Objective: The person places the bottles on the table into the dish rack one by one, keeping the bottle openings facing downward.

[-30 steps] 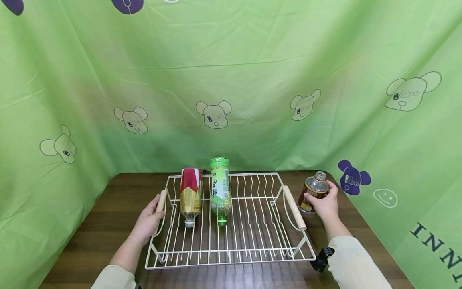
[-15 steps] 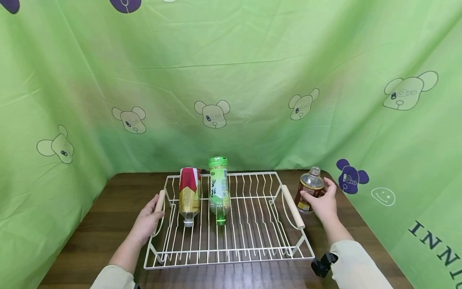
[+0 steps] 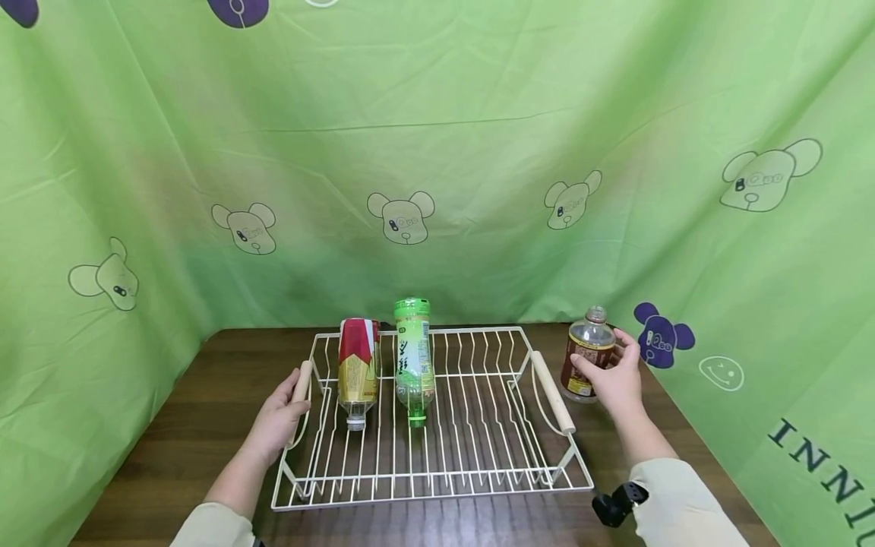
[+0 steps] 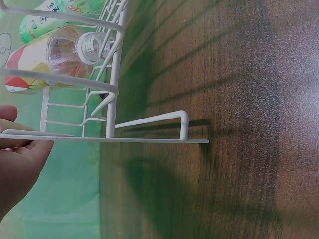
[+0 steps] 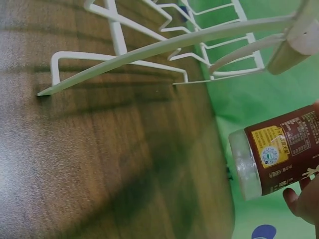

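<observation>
With my left grip (image 3: 276,418) curled round a wooden handle (image 3: 303,381), likely steadying the rack (image 3: 433,498), my right grip (image 3: 618,380) holds the brown-labelled bottle (image 3: 586,358) roughly upright, just right of the rack

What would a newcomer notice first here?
Probably the white wire rack low in the head view's centre, with a red-and-gold bottle and green bottle inside, necks down. To its right, the right hand holds a brown-labelled bottle mouth up; at its left, the left hand grips a wooden handle.
</observation>
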`<action>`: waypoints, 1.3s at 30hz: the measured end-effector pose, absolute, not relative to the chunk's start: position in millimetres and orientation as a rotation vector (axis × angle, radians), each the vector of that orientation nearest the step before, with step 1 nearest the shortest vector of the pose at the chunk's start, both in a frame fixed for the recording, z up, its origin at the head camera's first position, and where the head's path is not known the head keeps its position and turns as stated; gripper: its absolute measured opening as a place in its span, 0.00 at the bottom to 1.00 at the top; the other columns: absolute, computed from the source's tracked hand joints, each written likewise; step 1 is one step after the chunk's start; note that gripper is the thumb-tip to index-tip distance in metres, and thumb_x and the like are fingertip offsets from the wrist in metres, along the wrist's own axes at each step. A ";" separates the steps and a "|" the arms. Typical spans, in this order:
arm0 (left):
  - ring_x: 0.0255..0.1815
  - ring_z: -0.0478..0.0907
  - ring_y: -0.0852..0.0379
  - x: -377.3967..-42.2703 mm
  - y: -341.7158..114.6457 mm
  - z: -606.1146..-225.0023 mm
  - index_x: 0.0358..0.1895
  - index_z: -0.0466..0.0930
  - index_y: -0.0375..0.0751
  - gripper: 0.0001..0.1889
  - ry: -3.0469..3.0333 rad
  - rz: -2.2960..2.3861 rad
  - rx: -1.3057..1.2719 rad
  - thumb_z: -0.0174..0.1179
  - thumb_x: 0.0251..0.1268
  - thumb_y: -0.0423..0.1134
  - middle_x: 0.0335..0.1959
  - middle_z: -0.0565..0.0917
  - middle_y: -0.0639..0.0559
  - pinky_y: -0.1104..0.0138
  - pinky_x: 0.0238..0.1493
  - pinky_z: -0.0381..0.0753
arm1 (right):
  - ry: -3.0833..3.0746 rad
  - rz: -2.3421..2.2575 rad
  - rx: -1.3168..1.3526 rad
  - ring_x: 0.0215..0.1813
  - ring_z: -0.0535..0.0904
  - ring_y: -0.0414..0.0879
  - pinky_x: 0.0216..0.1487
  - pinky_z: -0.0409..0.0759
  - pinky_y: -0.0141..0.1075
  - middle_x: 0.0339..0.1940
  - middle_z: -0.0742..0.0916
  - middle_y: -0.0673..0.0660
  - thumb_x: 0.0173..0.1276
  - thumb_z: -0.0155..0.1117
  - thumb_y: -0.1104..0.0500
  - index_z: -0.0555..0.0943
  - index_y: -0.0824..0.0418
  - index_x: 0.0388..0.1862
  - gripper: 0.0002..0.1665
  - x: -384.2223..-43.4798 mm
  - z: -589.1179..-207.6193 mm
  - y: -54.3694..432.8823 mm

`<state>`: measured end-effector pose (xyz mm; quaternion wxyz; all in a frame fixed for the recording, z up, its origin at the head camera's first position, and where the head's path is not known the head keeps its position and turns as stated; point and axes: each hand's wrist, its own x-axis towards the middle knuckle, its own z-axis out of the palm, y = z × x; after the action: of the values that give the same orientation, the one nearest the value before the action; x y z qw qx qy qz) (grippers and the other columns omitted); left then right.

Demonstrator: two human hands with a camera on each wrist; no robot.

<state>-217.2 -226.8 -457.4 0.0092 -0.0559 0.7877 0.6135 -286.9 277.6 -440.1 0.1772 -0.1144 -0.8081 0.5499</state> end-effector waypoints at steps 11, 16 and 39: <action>0.78 0.45 0.38 -215.8 -227.4 -456.4 0.77 0.42 0.28 0.38 2.457 1.913 -0.181 0.47 0.65 0.24 0.79 0.46 0.32 0.49 0.78 0.47 | -2.287 1.568 -0.308 0.69 0.65 0.64 0.71 0.63 0.59 0.72 0.66 0.71 0.61 0.69 0.60 0.46 0.57 0.77 0.54 -281.5 -422.4 272.3; 0.78 0.45 0.38 -215.5 -227.6 -456.4 0.77 0.42 0.27 0.37 2.459 1.912 -0.182 0.46 0.65 0.24 0.79 0.46 0.31 0.49 0.78 0.47 | -2.287 1.577 -0.291 0.68 0.66 0.62 0.70 0.64 0.58 0.72 0.67 0.71 0.61 0.68 0.60 0.46 0.59 0.76 0.53 -279.3 -414.2 267.4; 0.78 0.46 0.37 -216.5 -225.9 -454.9 0.76 0.43 0.26 0.38 2.461 1.919 -0.179 0.47 0.64 0.24 0.78 0.47 0.30 0.48 0.77 0.47 | -2.328 1.517 -0.082 0.52 0.68 0.33 0.63 0.68 0.42 0.68 0.72 0.63 0.61 0.68 0.61 0.51 0.58 0.77 0.51 -275.1 -369.6 238.8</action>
<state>-216.5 -225.9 -454.9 0.0080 -0.0572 0.7872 0.6139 -275.1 238.8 -369.6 0.1799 -0.0289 -0.8237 0.5370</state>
